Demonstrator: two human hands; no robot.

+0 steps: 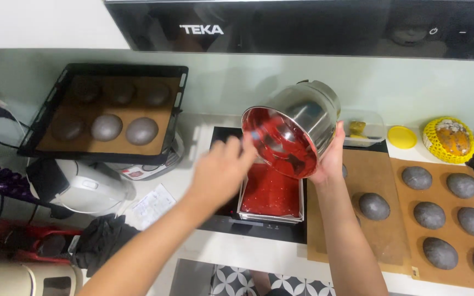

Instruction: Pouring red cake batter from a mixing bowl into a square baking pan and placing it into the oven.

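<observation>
Forearms low in frame, reaching up to centre
Right hand clasping tilted steel bowl above red-filled square tin; left hand spread beside rim, holding nothing.

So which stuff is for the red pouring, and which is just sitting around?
In use: steel bowl tipped by right hand, left hand at its rim, loaf tin of red batter.

Lying about: grey buns, baking tray, yellow lid, kettle.
</observation>
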